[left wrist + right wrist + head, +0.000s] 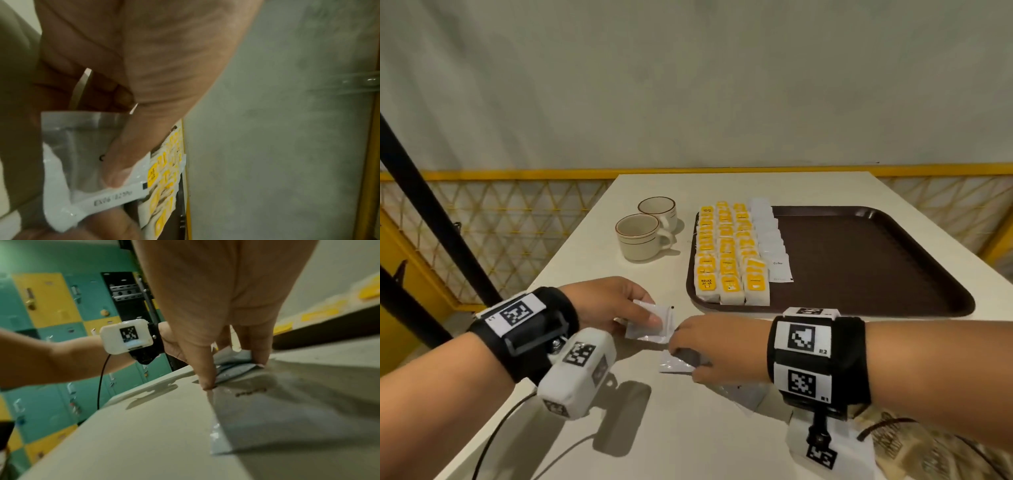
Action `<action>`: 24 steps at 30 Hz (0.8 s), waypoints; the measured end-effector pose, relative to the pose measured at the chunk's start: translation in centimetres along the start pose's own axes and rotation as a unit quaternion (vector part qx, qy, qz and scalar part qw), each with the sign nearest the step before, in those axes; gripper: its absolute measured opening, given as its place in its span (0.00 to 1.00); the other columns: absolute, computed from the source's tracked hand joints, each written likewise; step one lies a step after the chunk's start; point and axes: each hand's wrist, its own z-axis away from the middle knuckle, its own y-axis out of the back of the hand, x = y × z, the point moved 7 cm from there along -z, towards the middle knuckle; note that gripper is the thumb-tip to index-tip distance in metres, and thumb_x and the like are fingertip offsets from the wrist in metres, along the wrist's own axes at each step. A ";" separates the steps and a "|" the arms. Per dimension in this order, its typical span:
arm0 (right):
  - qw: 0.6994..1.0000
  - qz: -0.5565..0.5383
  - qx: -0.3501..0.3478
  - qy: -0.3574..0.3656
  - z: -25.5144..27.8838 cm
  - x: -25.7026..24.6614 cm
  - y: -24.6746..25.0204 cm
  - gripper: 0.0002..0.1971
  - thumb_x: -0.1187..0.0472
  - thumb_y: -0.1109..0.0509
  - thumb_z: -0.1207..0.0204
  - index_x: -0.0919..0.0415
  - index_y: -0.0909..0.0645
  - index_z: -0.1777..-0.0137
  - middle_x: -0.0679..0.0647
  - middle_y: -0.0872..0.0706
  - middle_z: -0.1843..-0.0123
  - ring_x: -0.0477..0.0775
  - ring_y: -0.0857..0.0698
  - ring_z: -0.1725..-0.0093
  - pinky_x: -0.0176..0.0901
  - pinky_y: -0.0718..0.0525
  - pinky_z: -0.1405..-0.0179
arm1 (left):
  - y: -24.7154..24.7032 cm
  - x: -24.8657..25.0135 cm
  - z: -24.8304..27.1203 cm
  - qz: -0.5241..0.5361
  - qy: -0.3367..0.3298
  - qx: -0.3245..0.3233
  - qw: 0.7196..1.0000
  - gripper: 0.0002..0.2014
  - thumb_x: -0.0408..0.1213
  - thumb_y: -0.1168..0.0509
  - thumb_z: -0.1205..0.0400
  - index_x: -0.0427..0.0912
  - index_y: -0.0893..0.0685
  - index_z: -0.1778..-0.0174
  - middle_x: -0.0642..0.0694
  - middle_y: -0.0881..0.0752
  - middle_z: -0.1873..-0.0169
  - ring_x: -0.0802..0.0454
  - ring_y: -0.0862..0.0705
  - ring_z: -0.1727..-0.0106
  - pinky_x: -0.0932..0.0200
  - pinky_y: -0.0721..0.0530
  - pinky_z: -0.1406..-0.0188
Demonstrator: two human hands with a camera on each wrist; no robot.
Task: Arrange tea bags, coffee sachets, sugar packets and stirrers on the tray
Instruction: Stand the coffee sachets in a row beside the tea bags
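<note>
Right now the left hand (609, 305) pinches a small sheaf of white coffee sachets (650, 323) just above the table (688, 428), thumb flat on the top one and fingers curled beneath, while the right hand (717, 346) bends its fingertips (206, 382) down onto another sachet (676, 363) lying on the table near the front edge; it presses and begins to pinch it, though a full grip is not yet plain. More loose sachets (743, 394) lie under and just behind the right wrist. The step in hand looks like gathering the remaining coffee sachets before they join the white row (770, 236) already laid on the brown tray (876, 260), just right of three columns of yellow tea bags (726, 253). To do it well, I would lift the flat sachet by one corner rather than dragging it — the foil is slick and thin, and it may skate across the smooth top. Then square it against the sheaf in the left hand, so the printed faces all turn one way and the new sachets overlap evenly like those on the tray. The tray's right part is bare, so sugar and stirrers seem yet to come; I cannot see them for certain. Two cream cups (647, 226) stand to the left of the tray. Beyond the pale table run a yellow rail with mesh (500, 219) and a plain wall; the right wrist view shows teal and yellow lockers (51, 305) off to the left.
</note>
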 end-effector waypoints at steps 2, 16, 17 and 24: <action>0.999 0.037 0.010 0.010 0.0 -0.5 0.4 0.12 0.61 0.33 0.22 0.60 0.22 0.38 0.59 0.19 0.41 0.61 0.18 0.45 0.50 0.18 0.47 | -0.6 -0.5 0.0 0.010 0.000 -0.012 1.000 0.29 0.51 0.13 0.55 0.41 0.09 0.62 0.33 0.13 0.55 0.39 0.16 0.52 0.41 0.20 0.39; 0.927 -0.266 0.237 -0.118 4.4 6.2 7.7 0.12 0.72 0.35 0.25 0.62 0.16 0.45 0.60 0.12 0.52 0.58 0.13 0.56 0.39 0.14 0.56 | -2.4 2.4 1.5 -0.011 -0.099 0.086 0.991 0.06 0.31 0.39 0.30 0.40 0.20 0.58 0.46 0.17 0.71 0.50 0.20 0.70 0.62 0.22 0.73; 0.892 -0.353 0.247 -0.138 5.2 7.3 7.4 0.11 0.73 0.34 0.25 0.64 0.16 0.46 0.63 0.11 0.51 0.60 0.11 0.55 0.47 0.10 0.54 | -3.5 3.3 1.6 -0.071 -0.114 0.078 0.988 0.06 0.35 0.41 0.30 0.42 0.20 0.61 0.51 0.19 0.76 0.53 0.23 0.73 0.64 0.25 0.74; 0.713 -0.627 0.242 -0.202 9.3 10.3 3.4 0.11 0.78 0.35 0.23 0.70 0.18 0.43 0.71 0.13 0.46 0.62 0.11 0.56 0.45 0.10 0.66 | -9.3 5.8 -0.3 -0.421 -0.136 0.017 0.897 0.18 0.58 0.29 0.28 0.62 0.19 0.43 0.61 0.16 0.49 0.58 0.20 0.45 0.61 0.22 0.41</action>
